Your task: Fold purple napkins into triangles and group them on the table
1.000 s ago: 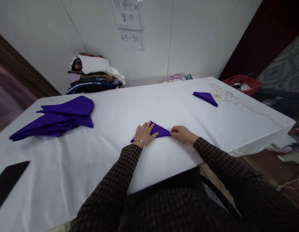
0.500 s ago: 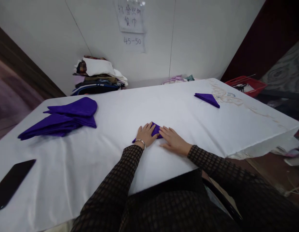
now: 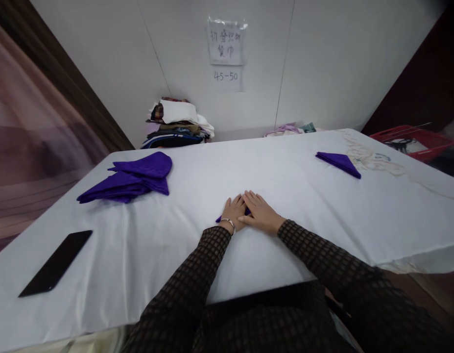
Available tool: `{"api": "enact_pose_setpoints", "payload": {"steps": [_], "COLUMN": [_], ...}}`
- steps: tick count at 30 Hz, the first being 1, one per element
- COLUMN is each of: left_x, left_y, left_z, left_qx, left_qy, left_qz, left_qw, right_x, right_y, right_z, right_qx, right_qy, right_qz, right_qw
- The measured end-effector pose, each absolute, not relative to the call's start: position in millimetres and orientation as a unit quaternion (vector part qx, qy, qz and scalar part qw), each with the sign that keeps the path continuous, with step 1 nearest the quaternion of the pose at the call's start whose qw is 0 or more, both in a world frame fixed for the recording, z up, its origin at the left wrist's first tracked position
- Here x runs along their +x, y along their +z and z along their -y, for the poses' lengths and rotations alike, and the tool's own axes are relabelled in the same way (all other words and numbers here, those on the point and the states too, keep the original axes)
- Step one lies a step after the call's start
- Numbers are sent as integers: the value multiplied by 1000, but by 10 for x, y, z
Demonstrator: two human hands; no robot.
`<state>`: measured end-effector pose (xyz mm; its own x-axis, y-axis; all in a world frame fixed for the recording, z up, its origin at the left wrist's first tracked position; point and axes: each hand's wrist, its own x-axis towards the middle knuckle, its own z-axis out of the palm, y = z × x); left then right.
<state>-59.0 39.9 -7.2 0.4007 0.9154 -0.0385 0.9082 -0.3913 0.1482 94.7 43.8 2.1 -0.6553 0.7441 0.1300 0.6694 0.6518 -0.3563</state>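
A folded purple cloth napkin (image 3: 248,212) lies on the white tablecloth (image 3: 227,169) in front of me, mostly covered by my hands. My left hand (image 3: 234,213), with a bracelet at its wrist, rests flat on it with fingers stretched out. Beside it, my right hand (image 3: 262,214) lies palm down over the napkin's right part, its fingers straight and its fingertips close to those of the left. A purple corner pokes out left of my left wrist. Off to the right sits another purple napkin (image 3: 339,163), folded into a narrow triangle.
Several purple napkins (image 3: 134,177) form a loose pile on the left. A black phone (image 3: 58,262) lies nearer me. Folded clothes (image 3: 179,125) are stacked behind the table, by the wall with a paper sign (image 3: 226,49). A red basket (image 3: 414,139) stands at the far right.
My right hand has moved left over the napkin, up against my left hand, hiding more of the purple cloth. The camera view has turned a little to the left.
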Motion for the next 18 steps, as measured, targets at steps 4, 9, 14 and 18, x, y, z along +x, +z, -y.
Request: {"api": "enact_pose_setpoints", "payload": {"steps": [4, 9, 14, 18], "left_x": [-576, -665, -1036, -1351], "left_y": [-72, -55, -46, -39], "left_z": [-403, -381, -184, 40], "left_qx": [831, 830, 799, 771], "left_qy": [23, 40, 30, 43], "left_qz": [-551, -547, -594, -628], "left_qw": [77, 100, 94, 94], "right_x": [944, 951, 939, 946], "right_y": [-81, -114, -122, -130], "right_z": [-492, -487, -472, -466], "right_qx": [-399, -402, -406, -400], "right_qy": [162, 147, 106, 94], "right_qz": [892, 894, 901, 905], "right_qw": [136, 137, 113, 108]}}
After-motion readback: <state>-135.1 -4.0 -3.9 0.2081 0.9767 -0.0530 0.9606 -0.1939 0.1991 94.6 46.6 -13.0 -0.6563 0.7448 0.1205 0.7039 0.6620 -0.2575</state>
